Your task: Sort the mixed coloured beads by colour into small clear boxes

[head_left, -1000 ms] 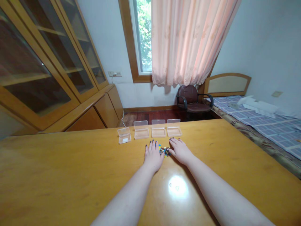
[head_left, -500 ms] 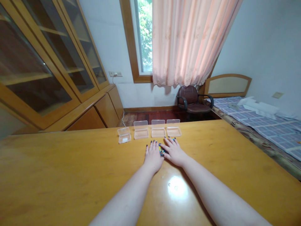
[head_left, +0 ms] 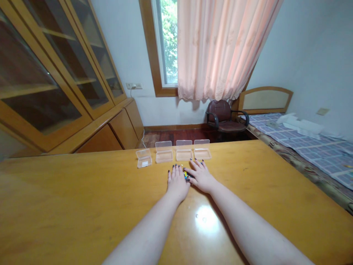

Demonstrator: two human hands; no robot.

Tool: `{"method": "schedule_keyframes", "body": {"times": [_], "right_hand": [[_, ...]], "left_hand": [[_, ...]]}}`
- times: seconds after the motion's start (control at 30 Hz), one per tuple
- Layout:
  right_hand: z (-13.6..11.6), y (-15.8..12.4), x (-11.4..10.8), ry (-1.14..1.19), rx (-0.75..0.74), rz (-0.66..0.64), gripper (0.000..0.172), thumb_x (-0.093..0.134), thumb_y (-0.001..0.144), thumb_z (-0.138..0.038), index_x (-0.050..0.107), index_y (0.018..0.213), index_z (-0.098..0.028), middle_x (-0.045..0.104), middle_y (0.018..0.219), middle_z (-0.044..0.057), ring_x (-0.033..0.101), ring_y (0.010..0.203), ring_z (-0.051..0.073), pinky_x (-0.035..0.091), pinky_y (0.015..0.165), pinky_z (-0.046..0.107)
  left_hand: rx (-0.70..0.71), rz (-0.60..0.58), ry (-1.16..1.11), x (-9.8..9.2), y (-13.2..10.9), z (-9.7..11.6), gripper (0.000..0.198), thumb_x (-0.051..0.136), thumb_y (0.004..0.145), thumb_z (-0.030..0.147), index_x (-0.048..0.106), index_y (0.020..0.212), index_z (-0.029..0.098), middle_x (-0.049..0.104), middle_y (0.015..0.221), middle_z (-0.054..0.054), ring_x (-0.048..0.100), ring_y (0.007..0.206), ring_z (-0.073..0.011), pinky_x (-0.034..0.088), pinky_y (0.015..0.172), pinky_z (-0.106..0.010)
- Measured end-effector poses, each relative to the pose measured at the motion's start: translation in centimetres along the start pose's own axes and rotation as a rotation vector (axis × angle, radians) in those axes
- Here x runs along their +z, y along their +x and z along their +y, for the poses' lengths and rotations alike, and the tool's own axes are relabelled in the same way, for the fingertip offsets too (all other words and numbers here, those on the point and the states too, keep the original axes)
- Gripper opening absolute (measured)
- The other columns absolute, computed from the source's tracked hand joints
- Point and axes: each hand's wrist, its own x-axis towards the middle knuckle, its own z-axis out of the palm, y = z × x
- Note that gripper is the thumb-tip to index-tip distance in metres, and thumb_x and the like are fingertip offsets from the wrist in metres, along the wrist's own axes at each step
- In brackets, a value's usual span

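Small colourful pieces point(head_left: 185, 174), yellow, blue and dark, lie in a little heap on the wooden table point(head_left: 82, 198); their kind is too small to make out. My left hand point(head_left: 178, 184) rests flat at the left of the heap, fingers stretched forward. On the other side my right hand point(head_left: 203, 177) lies with its fingers spread, partly covering the pieces. Past my fingertips stand clear plastic boxes in a row with raised lids: a small box point(head_left: 144, 162) at the left, then three larger ones, a box point(head_left: 164, 157), a box point(head_left: 184, 155) and a box point(head_left: 202, 154).
Behind the table's far edge is a brown office chair point(head_left: 226, 117). A bed point(head_left: 309, 143) with a checked sheet runs along the right. At the left stands a glass-fronted wooden cabinet point(head_left: 91, 127). A pink curtain point(head_left: 220, 51) hangs by the window.
The whole view has shifted slightly, with things appearing a little further left. Both hands remain around the small pieces, with only slight finger movement.
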Motion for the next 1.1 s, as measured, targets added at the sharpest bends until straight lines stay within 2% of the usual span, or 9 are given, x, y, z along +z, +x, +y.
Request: {"method": "schedule_keyframes", "body": {"times": [0.2,0.37,0.47,0.53,0.67,0.77,0.83,0.93,1.1], "right_hand": [[1.1,-0.3,0.0,-0.029,0.114,0.113,0.043,0.046,0.089,-0.046,0.055,0.126,-0.025,0.037,0.144,0.010,0.021,0.137,0.032,0.011,0.109,0.055],[3.2,-1.2,-1.7,0.037,0.133,0.133,0.034,0.044,0.090,-0.037,0.063,0.115,-0.023,0.049,0.136,0.008,0.029,0.134,0.029,0.016,0.109,0.053],[3.9,-2.0,-2.8,0.258,0.179,0.186,0.041,0.037,0.093,-0.037,0.059,0.121,-0.017,0.051,0.134,0.012,0.045,0.125,0.025,0.032,0.106,0.043],[3.7,-2.7,-2.9,0.414,0.195,0.126,0.044,0.036,0.093,-0.040,0.058,0.123,-0.018,0.058,0.126,0.012,0.053,0.117,0.025,0.039,0.101,0.042],[2.1,-3.8,-1.7,0.492,0.110,0.073,0.046,0.041,0.090,-0.037,0.050,0.131,-0.017,0.050,0.135,0.013,0.048,0.123,0.025,0.036,0.105,0.043],[1.2,-4.1,-0.8,0.483,0.054,0.075,0.052,0.044,0.089,-0.033,0.039,0.138,-0.016,0.039,0.144,0.013,0.037,0.132,0.023,0.029,0.110,0.045],[1.1,-4.1,-0.6,0.481,0.034,0.048,0.054,0.044,0.089,-0.032,0.037,0.140,-0.015,0.036,0.145,0.013,0.034,0.133,0.024,0.027,0.111,0.045],[1.3,-3.9,-0.7,0.479,0.008,0.028,0.052,0.043,0.090,-0.032,0.039,0.138,-0.016,0.042,0.141,0.013,0.040,0.129,0.024,0.030,0.109,0.045],[1.7,-3.7,-0.5,0.488,0.030,0.090,0.050,0.045,0.089,-0.031,0.041,0.137,-0.017,0.047,0.137,0.013,0.046,0.124,0.024,0.034,0.106,0.044]], "left_hand": [[0.044,0.007,0.018,-0.1,-0.1,0.0,0.069,0.032,0.087,0.048,0.028,0.142,0.007,0.021,0.151,-0.016,0.017,0.140,-0.0282,0.012,0.113,-0.051],[0.207,-0.039,0.005,-0.1,-0.3,0.1,0.067,0.028,0.089,0.049,0.025,0.144,0.010,0.020,0.152,-0.013,0.015,0.141,-0.0248,0.009,0.114,-0.051],[0.259,-0.040,-0.021,-0.2,-0.3,0.1,0.068,0.028,0.089,0.050,0.025,0.144,0.011,0.020,0.152,-0.012,0.014,0.141,-0.0237,0.009,0.114,-0.049],[0.242,-0.027,-0.036,-0.4,-0.2,0.0,0.068,0.030,0.089,0.049,0.024,0.144,0.011,0.019,0.152,-0.011,0.013,0.141,-0.0238,0.010,0.114,-0.047],[0.220,-0.025,-0.043,-0.5,0.3,-0.4,0.070,0.032,0.088,0.051,0.021,0.145,0.013,0.016,0.153,-0.011,0.014,0.141,-0.0249,0.012,0.114,-0.048],[0.282,-0.046,-0.031,-0.4,0.4,-0.8,0.068,0.030,0.088,0.052,0.021,0.145,0.016,0.019,0.153,-0.009,0.014,0.141,-0.0243,0.008,0.114,-0.052],[0.318,-0.053,-0.033,-0.4,0.4,-0.8,0.067,0.029,0.089,0.053,0.021,0.145,0.017,0.021,0.152,-0.008,0.015,0.141,-0.0238,0.006,0.113,-0.053],[0.341,-0.051,-0.054,-0.6,0.3,-0.7,0.067,0.031,0.089,0.052,0.023,0.145,0.017,0.021,0.152,-0.009,0.015,0.141,-0.0229,0.007,0.114,-0.050],[0.241,-0.030,-0.072,-0.9,0.6,-0.7,0.066,0.031,0.089,0.049,0.021,0.145,0.015,0.016,0.153,-0.011,0.013,0.141,-0.0234,0.009,0.114,-0.048]]}}
